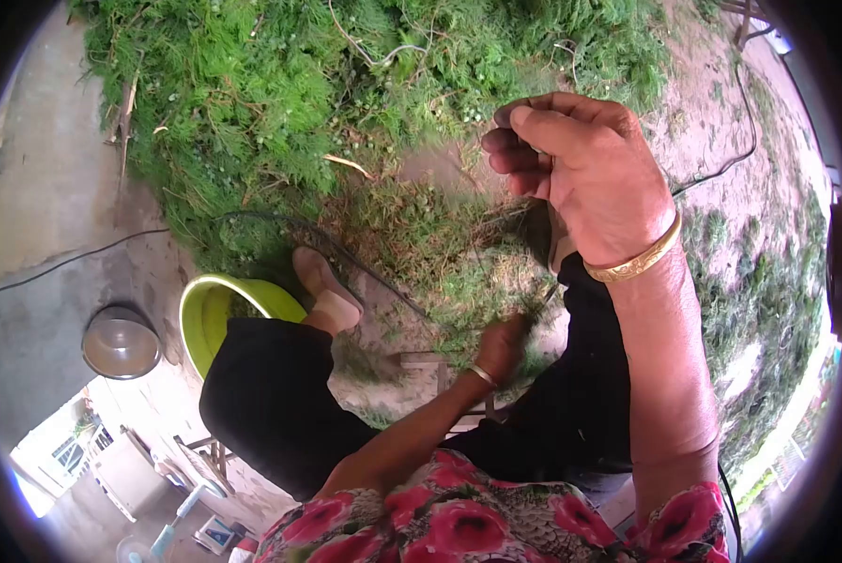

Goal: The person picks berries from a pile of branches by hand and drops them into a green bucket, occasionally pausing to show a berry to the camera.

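Observation:
Raised at the upper right, my right hand (576,164) has its thumb pressed to the curled fingers. What it pinches, if anything, is too small to make out. A gold bangle (639,255) circles that wrist. Low between my knees, my left hand (501,352) looks like a closed, motion-blurred fist, with a thin dark shape (545,302) beside its far side. Loose green sprigs (468,291) lie on the ground just beyond it. A large heap of feathery green branches (252,84) spreads across the top of the view.
A lime-green tub (196,324) stands by my left knee, with a metal bowl (121,342) farther left. A black cable (346,258) runs across the ground near my foot. More cut greenery (764,272) lies on the right. A chair (130,474) is at the lower left.

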`<state>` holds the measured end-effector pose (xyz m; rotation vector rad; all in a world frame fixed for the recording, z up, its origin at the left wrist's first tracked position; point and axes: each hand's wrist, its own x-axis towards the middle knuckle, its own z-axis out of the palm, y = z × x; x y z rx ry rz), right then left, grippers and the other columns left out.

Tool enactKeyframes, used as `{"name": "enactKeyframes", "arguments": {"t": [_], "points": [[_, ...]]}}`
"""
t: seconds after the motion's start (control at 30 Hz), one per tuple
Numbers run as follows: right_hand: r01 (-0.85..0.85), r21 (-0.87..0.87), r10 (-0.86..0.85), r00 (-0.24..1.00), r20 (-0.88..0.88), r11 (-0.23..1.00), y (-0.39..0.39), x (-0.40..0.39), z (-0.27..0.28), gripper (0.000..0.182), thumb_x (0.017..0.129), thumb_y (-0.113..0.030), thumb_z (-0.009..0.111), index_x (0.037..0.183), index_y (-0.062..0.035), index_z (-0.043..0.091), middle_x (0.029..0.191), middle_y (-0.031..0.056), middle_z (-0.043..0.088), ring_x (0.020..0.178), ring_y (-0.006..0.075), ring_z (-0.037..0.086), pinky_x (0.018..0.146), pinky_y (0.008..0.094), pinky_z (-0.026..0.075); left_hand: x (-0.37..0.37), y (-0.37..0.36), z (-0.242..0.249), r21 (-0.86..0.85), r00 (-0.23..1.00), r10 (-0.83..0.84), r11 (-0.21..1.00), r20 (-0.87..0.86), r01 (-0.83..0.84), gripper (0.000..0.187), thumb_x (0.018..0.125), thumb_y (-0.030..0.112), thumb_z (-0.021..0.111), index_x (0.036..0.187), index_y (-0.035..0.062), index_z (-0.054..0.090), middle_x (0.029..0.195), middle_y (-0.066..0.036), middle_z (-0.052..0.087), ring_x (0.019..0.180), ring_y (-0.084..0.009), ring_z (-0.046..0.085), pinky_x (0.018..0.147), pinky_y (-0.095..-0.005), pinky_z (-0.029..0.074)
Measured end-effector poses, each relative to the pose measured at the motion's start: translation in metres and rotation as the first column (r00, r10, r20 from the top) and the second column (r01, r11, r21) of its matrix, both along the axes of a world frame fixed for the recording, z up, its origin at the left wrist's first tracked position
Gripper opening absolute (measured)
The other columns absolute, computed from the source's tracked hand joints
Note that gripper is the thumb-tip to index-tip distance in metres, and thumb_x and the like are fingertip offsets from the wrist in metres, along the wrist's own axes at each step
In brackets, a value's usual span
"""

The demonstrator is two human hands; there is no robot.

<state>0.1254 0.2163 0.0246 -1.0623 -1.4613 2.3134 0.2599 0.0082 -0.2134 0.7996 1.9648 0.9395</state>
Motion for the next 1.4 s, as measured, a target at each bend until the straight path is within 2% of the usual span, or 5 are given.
{"name": "enactKeyframes", "arguments": {"t": [0.3,0.77,1.27,1.33,1.4], "points": [[-0.085,0.041,0.086,0.996,-0.023,0.995,0.006,0.010,-0.003,0.019,0.082,-0.012,0.057,0.088,0.0060,0.061,0.079,0.0124,0.064,0.068,0.0168,0.061,0.060,0.0260,0.046,0.060,-0.024,-0.043,-0.132,0.721,-0.572,0.740,0.392,0.659,0.039,0.065,0.025,0.064,0.096,0.0027,0.057,0.097,-0.024,0.058,0.090,-0.0395,0.057,0.078,-0.0481,0.045],[-0.118,-0.001,0.117,0.987,0.111,0.993,0.005,0.009,0.005,0.028,0.089,-0.018,0.051,0.101,0.0069,0.057,0.088,0.0148,0.063,0.072,0.0140,0.058,0.063,0.0237,0.045,-0.199,0.023,-0.072,-0.152,0.791,-0.024,0.985,-0.611,-0.087,0.009,0.074,0.013,0.060,0.074,0.0041,0.060,0.066,-0.015,0.060,0.063,-0.0327,0.060,0.059,-0.0433,0.049],[0.045,-0.004,-0.044,0.997,0.070,0.999,0.014,0.021,0.005,0.019,0.087,-0.012,0.054,0.093,0.0055,0.059,0.081,0.0130,0.064,0.063,0.0147,0.058,0.056,0.0244,0.048,-0.189,0.090,-0.093,-0.113,0.948,0.126,0.980,-0.291,-0.165,0.037,0.072,0.028,0.070,0.089,-0.0027,0.057,0.076,-0.018,0.063,0.072,-0.0302,0.062,0.067,-0.0399,0.049],[-0.249,0.716,0.296,0.953,0.062,0.652,0.006,0.021,-0.010,0.011,0.084,-0.004,0.052,0.076,0.0021,0.057,0.068,0.0100,0.058,0.058,0.0166,0.055,0.057,0.0257,0.047,-0.160,0.092,-0.129,-0.217,0.987,-0.009,0.976,-0.163,-0.027,0.042,0.072,0.029,0.070,0.094,-0.0039,0.056,0.080,-0.018,0.062,0.076,-0.0296,0.062,0.068,-0.0402,0.049],[-0.299,0.631,0.365,0.930,0.026,0.716,-0.010,0.021,-0.015,0.013,0.082,-0.002,0.052,0.071,0.0034,0.057,0.064,0.0106,0.057,0.056,0.0147,0.055,0.052,0.0268,0.046,-0.127,0.092,-0.144,-0.229,0.999,0.011,0.973,0.045,0.000,0.038,0.073,0.029,0.068,0.085,-0.0056,0.058,0.071,-0.018,0.061,0.070,-0.0280,0.061,0.065,-0.0400,0.049]]}}
